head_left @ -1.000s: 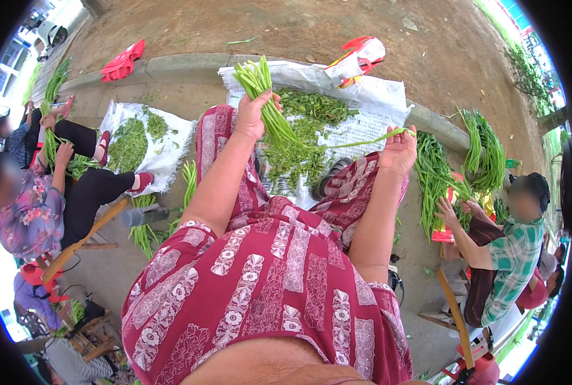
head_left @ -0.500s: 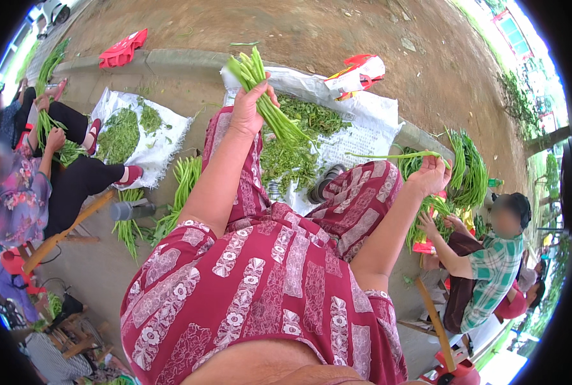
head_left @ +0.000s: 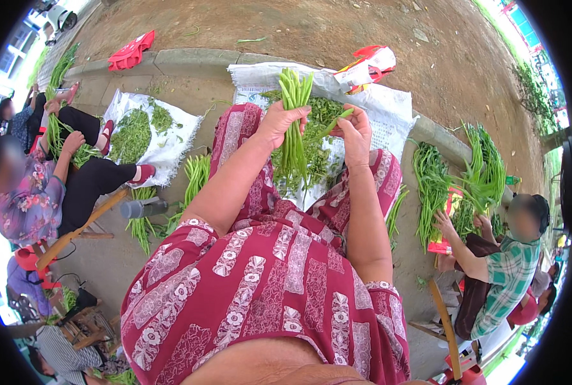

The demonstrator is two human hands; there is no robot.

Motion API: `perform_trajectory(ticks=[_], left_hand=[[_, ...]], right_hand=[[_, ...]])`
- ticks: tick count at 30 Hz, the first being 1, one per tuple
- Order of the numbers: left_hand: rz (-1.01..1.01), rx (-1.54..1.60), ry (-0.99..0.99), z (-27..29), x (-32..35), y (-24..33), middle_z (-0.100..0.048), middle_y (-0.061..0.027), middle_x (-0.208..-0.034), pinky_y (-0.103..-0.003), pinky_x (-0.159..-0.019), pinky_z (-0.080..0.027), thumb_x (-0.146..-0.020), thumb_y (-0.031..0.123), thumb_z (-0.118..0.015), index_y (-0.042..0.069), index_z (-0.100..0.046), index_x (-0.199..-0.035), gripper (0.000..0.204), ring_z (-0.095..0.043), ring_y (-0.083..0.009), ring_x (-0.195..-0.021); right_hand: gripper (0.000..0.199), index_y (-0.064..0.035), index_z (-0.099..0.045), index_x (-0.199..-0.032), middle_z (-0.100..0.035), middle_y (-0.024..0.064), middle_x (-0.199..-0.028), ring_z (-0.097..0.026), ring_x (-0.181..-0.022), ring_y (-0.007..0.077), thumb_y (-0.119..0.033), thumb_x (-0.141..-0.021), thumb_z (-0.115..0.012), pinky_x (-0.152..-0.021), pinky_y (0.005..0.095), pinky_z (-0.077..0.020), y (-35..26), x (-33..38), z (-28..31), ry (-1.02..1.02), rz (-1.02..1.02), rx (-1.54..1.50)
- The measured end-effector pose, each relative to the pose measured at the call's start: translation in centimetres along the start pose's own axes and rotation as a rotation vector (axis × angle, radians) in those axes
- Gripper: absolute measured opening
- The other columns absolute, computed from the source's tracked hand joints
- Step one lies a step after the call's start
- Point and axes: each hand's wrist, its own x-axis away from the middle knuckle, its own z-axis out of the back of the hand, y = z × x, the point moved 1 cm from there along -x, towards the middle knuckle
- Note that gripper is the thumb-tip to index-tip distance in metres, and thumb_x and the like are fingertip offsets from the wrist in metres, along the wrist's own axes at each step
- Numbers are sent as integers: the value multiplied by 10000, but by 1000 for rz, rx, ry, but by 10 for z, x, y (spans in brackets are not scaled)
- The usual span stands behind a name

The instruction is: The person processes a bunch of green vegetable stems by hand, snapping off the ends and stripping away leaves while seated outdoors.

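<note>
Upright above my lap, a bunch of long green leafy-vegetable stems (head_left: 294, 151) is wrapped in the fingers of my left hand (head_left: 277, 124). Close on its right, my right hand (head_left: 356, 131) pinches a single green stem (head_left: 339, 120), whose lower end reaches toward the bunch. Beneath both hands, plucked green leaves (head_left: 324, 110) lie heaped on a flattened white woven sack (head_left: 388, 114) between and beyond my knees.
A red and white plastic bag (head_left: 368, 67) rests on the sack's far edge, by a concrete kerb (head_left: 193, 61). Seated people handle greens on both sides. Another white sheet (head_left: 174, 138) with leaves lies left. Stem bundles (head_left: 197, 176) lie beside my left leg, others (head_left: 430, 183) to the right.
My right hand has come inward from the far right with a stem, up to the bunch. My left hand has moved right and lower, turning the bunch more upright.
</note>
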Motion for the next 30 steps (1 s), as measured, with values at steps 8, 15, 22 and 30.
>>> perform_trajectory(ticks=[8,15,22,30], left_hand=[[111,-15,-44,-10,0,-9,-657,-134,-927,-348,-704,-533,-811,163,-670,37,-570,-996,245,-650,-231,-833],[129,-80,-219,-11,3,-30,-644,-86,-1009,-315,-746,-508,-809,166,-671,48,-567,-1111,341,-627,-196,-903],[148,-33,-274,-16,9,-33,-630,-66,-953,-344,-728,-521,-801,102,-664,47,-580,-1083,299,-628,-199,-841],[228,16,-271,-17,9,-38,-615,-84,-844,-359,-671,-537,-811,104,-650,29,-582,-1054,263,-627,-213,-732]], right_hand=[[273,-15,-496,-1099,-559,21,-784,-561,-631,98,6,-827,-504,-575,251,-517,-7,1,3,25,-13,-10],[271,1,-506,-1107,-553,16,-778,-545,-658,79,-2,-836,-508,-578,230,-496,5,-2,3,-79,24,90],[309,3,-512,-1126,-540,-7,-718,-513,-630,58,13,-817,-532,-553,215,-460,10,-1,2,-108,22,252],[451,3,-466,-1210,-527,3,-682,-485,-597,72,35,-770,-560,-567,217,-425,20,-3,8,-26,221,484]])
